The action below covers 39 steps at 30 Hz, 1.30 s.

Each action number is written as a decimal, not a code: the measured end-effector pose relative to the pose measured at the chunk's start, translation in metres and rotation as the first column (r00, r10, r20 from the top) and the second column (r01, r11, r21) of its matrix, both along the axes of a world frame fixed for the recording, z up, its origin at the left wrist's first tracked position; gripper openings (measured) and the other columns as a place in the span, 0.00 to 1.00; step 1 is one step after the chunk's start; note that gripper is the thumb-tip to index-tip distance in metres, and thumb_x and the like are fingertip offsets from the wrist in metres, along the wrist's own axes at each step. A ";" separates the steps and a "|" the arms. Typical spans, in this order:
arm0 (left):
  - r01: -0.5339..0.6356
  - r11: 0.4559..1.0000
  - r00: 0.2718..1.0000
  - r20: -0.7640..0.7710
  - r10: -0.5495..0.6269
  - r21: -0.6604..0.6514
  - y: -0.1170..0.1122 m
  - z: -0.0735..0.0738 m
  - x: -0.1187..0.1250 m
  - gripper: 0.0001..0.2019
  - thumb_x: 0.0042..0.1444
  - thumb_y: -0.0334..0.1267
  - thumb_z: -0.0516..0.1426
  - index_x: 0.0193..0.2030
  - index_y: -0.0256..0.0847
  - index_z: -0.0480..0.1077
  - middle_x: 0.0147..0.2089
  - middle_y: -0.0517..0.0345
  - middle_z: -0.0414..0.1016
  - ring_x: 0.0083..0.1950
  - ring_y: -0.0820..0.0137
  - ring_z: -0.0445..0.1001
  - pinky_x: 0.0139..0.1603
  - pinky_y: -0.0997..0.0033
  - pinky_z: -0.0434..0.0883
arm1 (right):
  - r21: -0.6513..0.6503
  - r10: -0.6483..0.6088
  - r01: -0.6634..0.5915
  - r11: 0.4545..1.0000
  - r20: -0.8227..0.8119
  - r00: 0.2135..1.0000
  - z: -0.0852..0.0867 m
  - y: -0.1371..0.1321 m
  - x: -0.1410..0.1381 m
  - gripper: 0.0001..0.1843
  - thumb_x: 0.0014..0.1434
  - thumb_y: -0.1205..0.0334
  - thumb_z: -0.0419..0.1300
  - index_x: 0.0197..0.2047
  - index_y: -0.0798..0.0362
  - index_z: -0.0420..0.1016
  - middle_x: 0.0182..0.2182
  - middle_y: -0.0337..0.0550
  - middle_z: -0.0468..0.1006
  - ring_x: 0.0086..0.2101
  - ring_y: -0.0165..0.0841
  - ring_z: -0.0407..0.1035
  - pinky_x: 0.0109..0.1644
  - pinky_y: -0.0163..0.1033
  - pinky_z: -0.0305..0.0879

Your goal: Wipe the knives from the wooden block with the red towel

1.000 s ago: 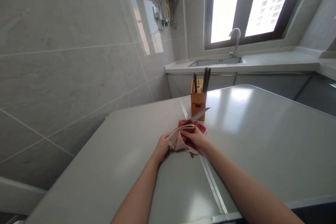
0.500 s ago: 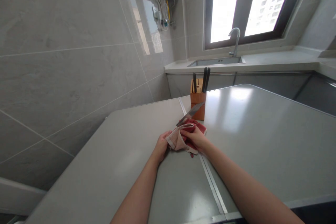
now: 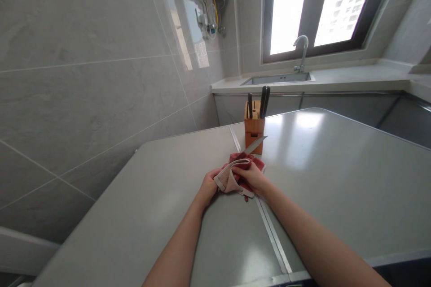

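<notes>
The steel knife blade (image 3: 255, 145) has been swung back since the earlier view, its tip now just short of the slotted bamboo knife block (image 3: 254, 126). Its base is hidden in a red-and-beige cloth towel (image 3: 232, 178), gripped by the curled left hand (image 3: 208, 187) and right hand (image 3: 251, 176) above a pale grey table (image 3: 336, 179). Fingers could be cut if the cloth slipped along the exposed edge.

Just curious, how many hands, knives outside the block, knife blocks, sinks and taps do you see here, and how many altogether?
Hands: 2 (left hand, right hand)
Cloth-wrapped knife: 1
Wooden knife block: 1
Sink: 1
Tap: 1
Total: 6
</notes>
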<state>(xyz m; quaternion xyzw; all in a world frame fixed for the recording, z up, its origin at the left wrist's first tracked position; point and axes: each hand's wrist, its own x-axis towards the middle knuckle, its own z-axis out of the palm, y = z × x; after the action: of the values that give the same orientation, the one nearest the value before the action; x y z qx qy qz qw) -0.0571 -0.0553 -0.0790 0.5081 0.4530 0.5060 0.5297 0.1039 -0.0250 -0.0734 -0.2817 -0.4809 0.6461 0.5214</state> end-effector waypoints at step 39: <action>0.156 0.964 0.978 -0.169 -0.121 0.214 -0.010 0.011 0.012 0.17 0.56 0.46 0.51 0.45 0.37 0.68 0.42 0.53 0.72 0.42 0.66 0.68 0.45 0.71 0.64 | 0.043 0.037 -0.040 0.998 0.077 0.996 0.000 -0.002 -0.001 0.13 0.43 0.59 0.67 0.32 0.54 0.72 0.31 0.40 0.75 0.34 0.34 0.68 0.42 0.41 0.64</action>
<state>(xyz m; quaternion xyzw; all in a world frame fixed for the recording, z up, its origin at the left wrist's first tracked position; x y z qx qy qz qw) -0.0447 -0.0653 -0.0676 0.6333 0.3955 0.4749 0.4659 0.1032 -0.0270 -0.0736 -0.2850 -0.5201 0.6340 0.4964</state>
